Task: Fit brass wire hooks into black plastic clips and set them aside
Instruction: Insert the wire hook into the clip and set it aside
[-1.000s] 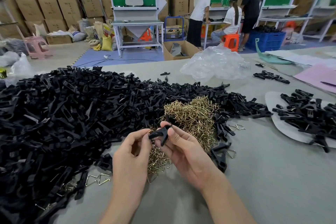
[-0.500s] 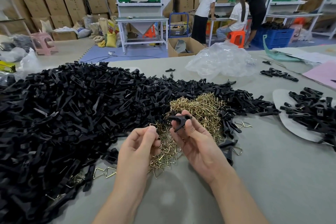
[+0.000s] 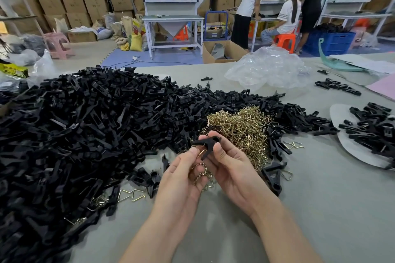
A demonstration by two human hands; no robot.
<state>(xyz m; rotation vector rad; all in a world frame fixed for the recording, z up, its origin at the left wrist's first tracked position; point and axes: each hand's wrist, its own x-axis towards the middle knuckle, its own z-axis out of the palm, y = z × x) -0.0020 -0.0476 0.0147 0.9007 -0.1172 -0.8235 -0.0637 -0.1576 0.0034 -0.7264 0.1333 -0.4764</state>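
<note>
Two bare hands meet over the near middle of the grey table (image 3: 320,209). The right hand (image 3: 233,168) pinches one black plastic clip (image 3: 208,143) between thumb and fingers. The left hand (image 3: 181,177) pinches one bent brass wire hook (image 3: 202,152) against the clip's lower side. Just beyond lies a heap of loose brass hooks (image 3: 241,126), ringed by a far bigger heap of black clips (image 3: 85,134) spreading left. On the right, a white oval board (image 3: 337,117) carries a smaller pile of clips (image 3: 372,128). A blue crate (image 3: 333,42) on the far floor holds dark parts. Labels on the stacked cartons are too blurred to read.
</note>
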